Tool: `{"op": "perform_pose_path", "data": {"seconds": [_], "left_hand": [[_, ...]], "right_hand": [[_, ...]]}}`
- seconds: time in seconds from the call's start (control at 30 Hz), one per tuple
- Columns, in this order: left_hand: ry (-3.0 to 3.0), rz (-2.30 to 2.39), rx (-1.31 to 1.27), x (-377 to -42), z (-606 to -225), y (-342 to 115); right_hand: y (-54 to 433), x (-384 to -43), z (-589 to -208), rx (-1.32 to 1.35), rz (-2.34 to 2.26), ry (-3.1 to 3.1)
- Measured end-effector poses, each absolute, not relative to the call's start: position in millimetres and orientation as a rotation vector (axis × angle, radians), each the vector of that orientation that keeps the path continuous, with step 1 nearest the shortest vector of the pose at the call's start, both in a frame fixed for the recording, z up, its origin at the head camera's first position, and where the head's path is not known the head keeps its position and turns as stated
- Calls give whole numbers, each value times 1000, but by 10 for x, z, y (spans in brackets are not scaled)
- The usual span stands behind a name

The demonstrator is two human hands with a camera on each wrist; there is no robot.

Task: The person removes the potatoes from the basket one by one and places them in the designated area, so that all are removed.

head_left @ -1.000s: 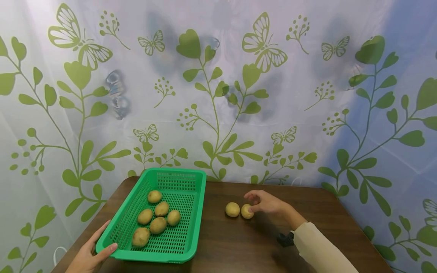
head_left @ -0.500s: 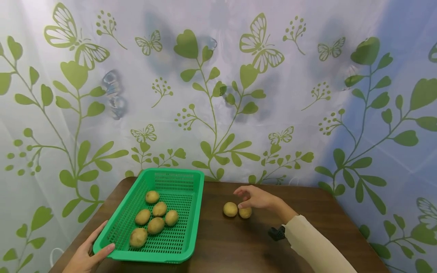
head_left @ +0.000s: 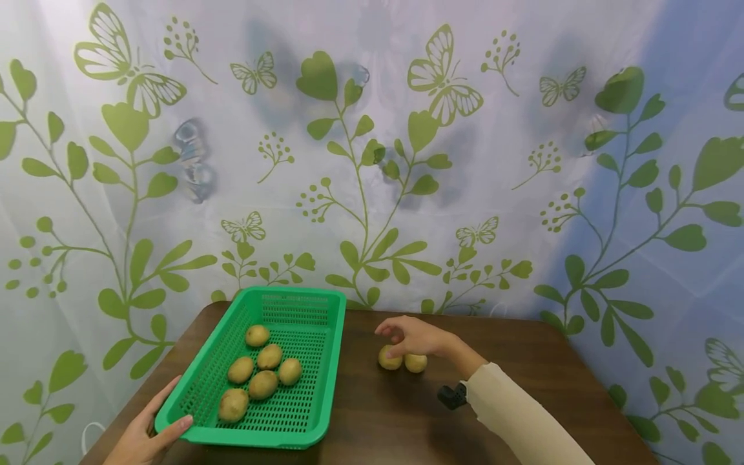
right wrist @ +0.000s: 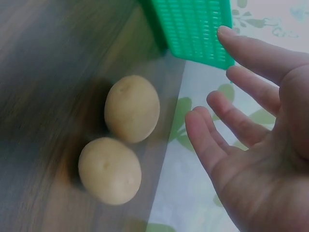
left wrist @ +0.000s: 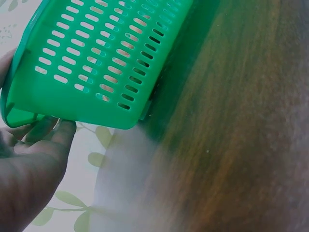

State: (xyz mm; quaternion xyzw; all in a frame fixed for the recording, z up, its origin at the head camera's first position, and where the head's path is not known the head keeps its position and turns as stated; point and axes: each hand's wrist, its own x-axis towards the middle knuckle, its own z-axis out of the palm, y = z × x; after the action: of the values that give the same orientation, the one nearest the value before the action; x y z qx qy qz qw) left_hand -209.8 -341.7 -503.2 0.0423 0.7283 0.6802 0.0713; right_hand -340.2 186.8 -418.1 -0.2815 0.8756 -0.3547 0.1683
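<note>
A green plastic basket [head_left: 334,361] with slotted walls sits on the left of the table and holds several potatoes [head_left: 263,385]. My left hand [head_left: 142,429] grips its near left corner, thumb over the rim; the left wrist view shows fingers under the rim [left wrist: 21,116]. Two more potatoes lie side by side on the bare wood, the left one [right wrist: 132,109] and the right one [right wrist: 110,170]. Over them hovers my right hand [head_left: 421,339], its fingers spread and loosely bent in the right wrist view, with nothing held and a gap to both potatoes.
The brown wooden table [head_left: 372,413] runs back to a white curtain [head_left: 372,161] printed with green leaves and butterflies. A small black device [head_left: 452,396] is at the right wrist, beside the cream sleeve [head_left: 517,413].
My right hand has moved left, from the right potato to above the left one. My left hand keeps its grip on the basket. The view has shifted slightly.
</note>
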Motion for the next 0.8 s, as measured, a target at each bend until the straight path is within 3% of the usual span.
{"op": "perform_pose_path", "data": {"seconds": [0.8], "left_hand": [[2070,2185,206,-2073,-5070,-3420]], "right_hand": [[1297,-3441,-3939,-951,-847,2457]]}}
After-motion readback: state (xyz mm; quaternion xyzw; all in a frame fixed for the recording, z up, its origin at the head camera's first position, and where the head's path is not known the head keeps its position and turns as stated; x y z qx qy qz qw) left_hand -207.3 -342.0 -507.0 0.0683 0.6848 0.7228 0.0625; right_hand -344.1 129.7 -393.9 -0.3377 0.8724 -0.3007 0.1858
